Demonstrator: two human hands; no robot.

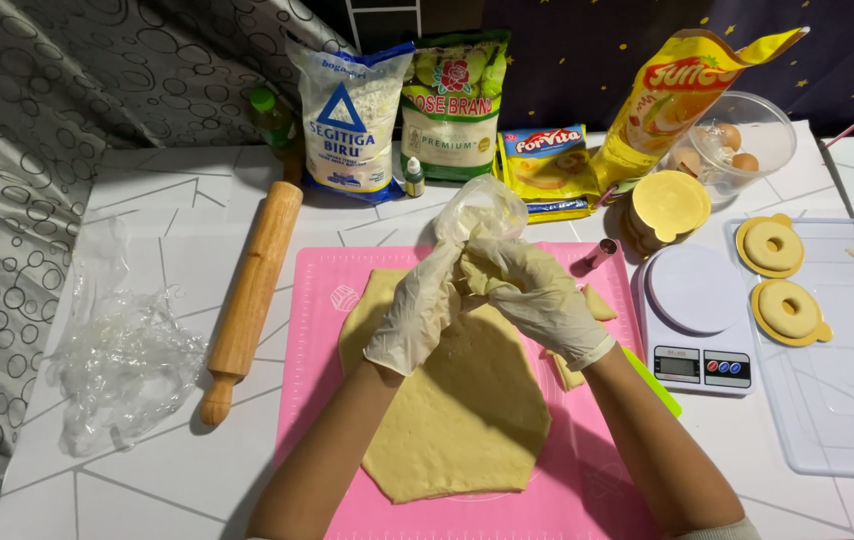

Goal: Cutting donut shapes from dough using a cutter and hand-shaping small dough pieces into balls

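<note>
Pinching a soft pale-yellow dough scrap (475,278) w/ both gloved hands, left hand (415,308) & right hand (537,295) clenched on it above the rolled dough sheet (452,400) on the pink silicone mat (587,480); likely light, stretchy, best gripped at its bulk.

Matt pale-yellow rolled dough sheet (457,400) lies on a smooth pink silicone mat (587,470); bare wooden rolling pin (250,300); crinkled glossy clear plastic wrap (122,365).
</note>
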